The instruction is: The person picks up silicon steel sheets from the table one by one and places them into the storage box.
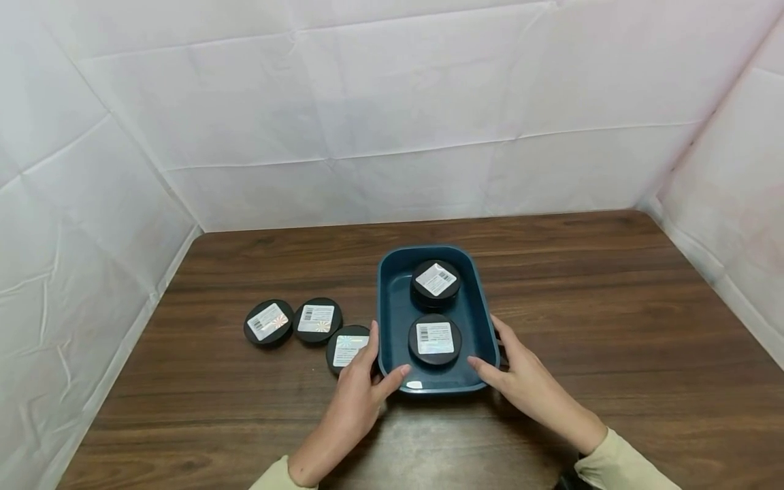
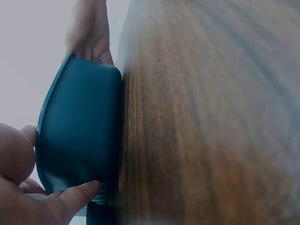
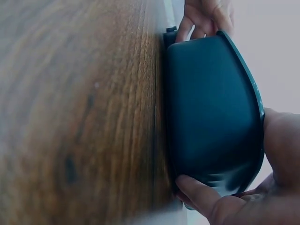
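Note:
A dark teal rectangular tray [image 1: 398, 292] sits on the wooden table, gripped from both sides near its front end. My left hand [image 1: 358, 395] holds the left front corner, thumb over the rim and fingers along the outer wall. Opposite it, my right hand [image 1: 533, 381] grips the right side the same way. Inside the tray, a short stack of round black containers [image 1: 435, 280] stands toward the back, with one more black container [image 1: 435, 339] in front. White barcode labels face up on them. Both wrist views show fingers against the tray's outer wall [image 2: 82, 122].
Left of the tray lie three similar labelled containers: a leftmost one [image 1: 268, 322], a middle one [image 1: 318, 320] and a nearer one [image 1: 347, 350], partly covered by my left hand. White sheeting [image 1: 398, 184] surrounds the table [image 1: 612, 292] at the back and sides.

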`<control>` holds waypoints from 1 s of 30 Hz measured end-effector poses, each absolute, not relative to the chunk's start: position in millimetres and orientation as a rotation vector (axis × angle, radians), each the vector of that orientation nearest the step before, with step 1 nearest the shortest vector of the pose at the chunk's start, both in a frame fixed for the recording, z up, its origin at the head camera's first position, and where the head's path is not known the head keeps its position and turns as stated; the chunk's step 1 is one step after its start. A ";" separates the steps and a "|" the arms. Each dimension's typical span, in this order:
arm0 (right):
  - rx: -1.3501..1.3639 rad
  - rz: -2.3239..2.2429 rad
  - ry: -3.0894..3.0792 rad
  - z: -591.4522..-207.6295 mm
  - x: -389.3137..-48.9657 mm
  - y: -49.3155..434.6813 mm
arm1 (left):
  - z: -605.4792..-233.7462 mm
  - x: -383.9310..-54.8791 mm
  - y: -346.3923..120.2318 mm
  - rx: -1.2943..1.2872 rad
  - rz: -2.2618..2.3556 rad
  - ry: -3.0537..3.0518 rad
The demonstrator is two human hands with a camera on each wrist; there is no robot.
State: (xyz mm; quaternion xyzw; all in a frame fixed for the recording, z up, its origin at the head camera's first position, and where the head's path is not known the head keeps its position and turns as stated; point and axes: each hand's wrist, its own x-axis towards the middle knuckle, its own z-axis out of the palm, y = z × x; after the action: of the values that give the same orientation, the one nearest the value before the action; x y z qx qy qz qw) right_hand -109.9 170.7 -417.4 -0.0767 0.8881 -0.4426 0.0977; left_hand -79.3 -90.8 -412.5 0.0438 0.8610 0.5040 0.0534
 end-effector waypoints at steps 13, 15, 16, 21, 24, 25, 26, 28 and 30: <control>-0.142 -1.221 2.675 -419.2 -109.4 167.8 | -411.4 -76.2 -90.0 0.089 1.496 2.647; -0.141 -1.221 2.685 -419.3 -109.4 167.8 | -410.9 -76.6 -89.7 0.086 1.495 2.653; -0.140 -1.221 2.688 -419.0 -109.1 167.7 | -410.6 -76.8 -89.7 0.088 1.494 2.656; -0.130 -1.211 2.688 -417.0 -108.8 167.8 | -410.4 -77.7 -89.1 0.098 1.509 2.652; -0.120 -1.188 2.698 -416.5 -109.0 168.5 | -411.0 -77.6 -88.3 0.096 1.530 2.650; -0.118 -1.181 2.701 -416.4 -109.0 168.7 | -411.2 -77.5 -88.0 0.093 1.538 2.649; -0.117 -1.177 2.703 -416.4 -109.0 168.9 | -411.4 -77.3 -87.8 0.092 1.545 2.647; -0.114 -1.177 2.704 -416.5 -109.0 169.0 | -411.6 -76.8 -87.8 0.089 1.554 2.650; -0.114 -1.178 2.704 -416.5 -109.1 169.1 | -411.2 -76.2 -88.3 0.089 1.575 2.643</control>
State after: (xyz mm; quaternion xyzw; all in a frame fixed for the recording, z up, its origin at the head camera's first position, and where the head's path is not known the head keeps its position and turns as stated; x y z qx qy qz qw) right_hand -109.1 169.1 -416.5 -0.0386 0.9119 -0.3974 0.0949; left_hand -76.2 -88.3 -411.2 0.0290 0.8583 0.5114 0.0321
